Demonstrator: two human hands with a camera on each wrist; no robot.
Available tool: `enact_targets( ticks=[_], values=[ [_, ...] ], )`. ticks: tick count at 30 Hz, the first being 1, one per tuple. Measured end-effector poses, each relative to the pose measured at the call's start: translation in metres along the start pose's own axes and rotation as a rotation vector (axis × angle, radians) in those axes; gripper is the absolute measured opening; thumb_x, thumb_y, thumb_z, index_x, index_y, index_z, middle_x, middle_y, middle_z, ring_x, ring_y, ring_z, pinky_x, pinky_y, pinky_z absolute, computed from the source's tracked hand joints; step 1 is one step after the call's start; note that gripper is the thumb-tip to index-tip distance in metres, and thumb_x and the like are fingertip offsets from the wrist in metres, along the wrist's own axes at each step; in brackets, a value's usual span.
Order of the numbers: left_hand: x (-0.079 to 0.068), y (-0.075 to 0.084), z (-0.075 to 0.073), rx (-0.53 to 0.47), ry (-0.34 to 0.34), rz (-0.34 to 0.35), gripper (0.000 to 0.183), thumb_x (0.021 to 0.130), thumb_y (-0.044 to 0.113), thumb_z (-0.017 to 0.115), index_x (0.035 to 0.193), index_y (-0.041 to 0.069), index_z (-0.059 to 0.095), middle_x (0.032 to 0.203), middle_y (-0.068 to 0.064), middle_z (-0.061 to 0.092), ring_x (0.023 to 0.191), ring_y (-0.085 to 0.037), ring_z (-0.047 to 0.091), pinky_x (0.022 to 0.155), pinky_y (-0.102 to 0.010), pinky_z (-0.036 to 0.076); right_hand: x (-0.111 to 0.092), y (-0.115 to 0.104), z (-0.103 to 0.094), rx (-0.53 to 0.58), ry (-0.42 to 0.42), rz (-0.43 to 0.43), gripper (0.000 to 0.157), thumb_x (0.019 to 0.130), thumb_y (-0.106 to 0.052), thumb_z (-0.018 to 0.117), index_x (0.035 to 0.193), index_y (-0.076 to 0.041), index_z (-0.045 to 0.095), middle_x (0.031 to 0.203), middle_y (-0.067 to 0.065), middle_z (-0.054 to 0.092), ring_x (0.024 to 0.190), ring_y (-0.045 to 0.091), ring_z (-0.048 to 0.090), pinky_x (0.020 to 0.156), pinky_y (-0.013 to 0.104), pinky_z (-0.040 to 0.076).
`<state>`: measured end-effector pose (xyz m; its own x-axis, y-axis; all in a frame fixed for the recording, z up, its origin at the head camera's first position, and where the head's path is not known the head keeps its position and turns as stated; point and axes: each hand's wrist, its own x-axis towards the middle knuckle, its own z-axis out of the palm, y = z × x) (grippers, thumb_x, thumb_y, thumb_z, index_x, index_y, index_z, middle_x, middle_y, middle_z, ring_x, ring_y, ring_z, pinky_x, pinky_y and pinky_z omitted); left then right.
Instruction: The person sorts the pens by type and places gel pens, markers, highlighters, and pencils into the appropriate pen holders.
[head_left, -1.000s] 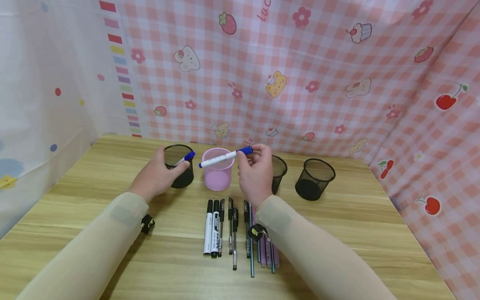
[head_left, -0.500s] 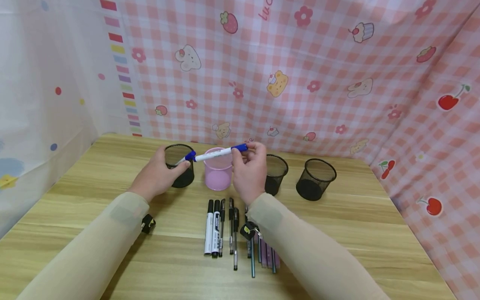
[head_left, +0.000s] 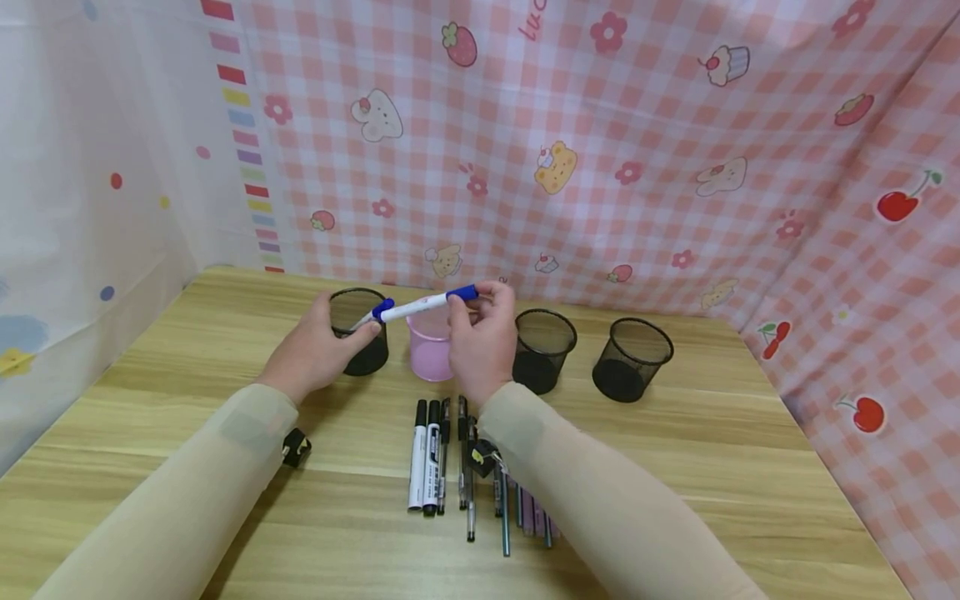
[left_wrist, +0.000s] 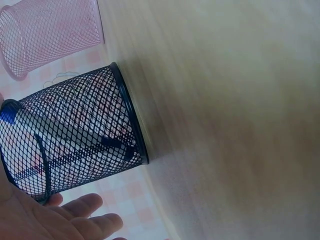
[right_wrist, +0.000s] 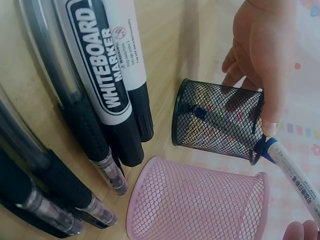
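My left hand (head_left: 318,350) holds the leftmost black mesh pen cup (head_left: 367,360), thumb at the near rim and fingers on its far left side. Inside that cup leans a blue-capped marker (left_wrist: 65,131), its upper end reaching the rim. From the right, my right hand (head_left: 483,342) pinches a second whiteboard marker (head_left: 416,307), white with blue ends, by its blue cap. This marker slants down leftward above the pink mesh cup (head_left: 429,358). In the right wrist view, its lower blue end is right at the black cup's rim, close to the left thumb.
Two more black mesh cups, one (head_left: 537,372) beside the right hand and another (head_left: 622,379) farther right, stand in the row. Nearer me lie black-capped whiteboard markers (head_left: 431,458), several black gel pens (head_left: 471,500) and purple and teal sticks (head_left: 528,504), partly under my right forearm.
My right hand has moved left with its marker, from over the pink cup to the leftmost black cup's rim. The left hand keeps its place on that cup.
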<state>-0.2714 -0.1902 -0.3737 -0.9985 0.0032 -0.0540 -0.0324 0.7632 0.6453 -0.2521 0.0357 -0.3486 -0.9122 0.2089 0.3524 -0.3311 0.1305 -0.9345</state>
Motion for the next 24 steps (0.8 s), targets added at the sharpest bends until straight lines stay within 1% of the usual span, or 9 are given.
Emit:
enact_targets(
  ticks=[3, 6, 10, 13, 24],
  values=[
    [-0.0001, -0.0001, 0.0000, 0.000, 0.001, 0.001, 0.121, 0.090, 0.089, 0.043, 0.170, 0.012, -0.004, 0.173, -0.028, 0.017, 0.154, -0.056, 0.027, 0.117, -0.077, 0.031, 0.0006, 0.0017, 0.0027, -0.013, 0.001, -0.011, 0.027, 0.105, -0.011, 0.064, 0.126, -0.005, 0.048, 0.112, 0.017, 0.075, 0.085, 0.022, 0.067, 0.077, 0.029, 0.057],
    [-0.0002, 0.0000, 0.0002, 0.002, 0.003, 0.001, 0.120, 0.090, 0.089, 0.044, 0.170, 0.012, -0.003, 0.173, -0.028, 0.018, 0.154, -0.056, 0.027, 0.117, -0.076, 0.031, 0.0004, 0.0025, 0.0049, -0.012, 0.002, -0.018, 0.025, 0.104, -0.010, 0.065, 0.124, -0.004, 0.051, 0.112, 0.016, 0.076, 0.086, 0.018, 0.066, 0.078, 0.029, 0.057],
    [-0.0006, 0.0006, 0.0004, 0.002, 0.005, -0.002, 0.119, 0.091, 0.087, 0.045, 0.170, 0.012, -0.002, 0.172, -0.029, 0.019, 0.154, -0.055, 0.027, 0.117, -0.076, 0.031, -0.0006, 0.0028, 0.0065, -0.027, -0.001, -0.026, 0.022, 0.104, -0.010, 0.066, 0.122, -0.005, 0.054, 0.112, 0.013, 0.077, 0.089, 0.017, 0.066, 0.078, 0.027, 0.057],
    [-0.0008, 0.0012, 0.0003, -0.002, 0.003, -0.004, 0.118, 0.092, 0.086, 0.046, 0.170, 0.012, -0.002, 0.172, -0.029, 0.019, 0.154, -0.055, 0.028, 0.117, -0.076, 0.032, -0.0010, 0.0037, 0.0070, -0.048, -0.005, -0.035, 0.021, 0.104, -0.011, 0.067, 0.121, -0.005, 0.056, 0.111, 0.010, 0.077, 0.088, 0.018, 0.067, 0.077, 0.027, 0.056],
    [-0.0005, 0.0016, 0.0003, 0.001, 0.001, -0.003, 0.121, 0.090, 0.089, 0.043, 0.170, 0.011, -0.004, 0.173, -0.029, 0.016, 0.155, -0.055, 0.026, 0.117, -0.076, 0.030, -0.0019, 0.0051, 0.0089, -0.117, -0.033, -0.043, 0.017, 0.104, -0.013, 0.068, 0.118, -0.006, 0.061, 0.107, 0.009, 0.076, 0.086, 0.016, 0.065, 0.077, 0.027, 0.056]
  ],
)
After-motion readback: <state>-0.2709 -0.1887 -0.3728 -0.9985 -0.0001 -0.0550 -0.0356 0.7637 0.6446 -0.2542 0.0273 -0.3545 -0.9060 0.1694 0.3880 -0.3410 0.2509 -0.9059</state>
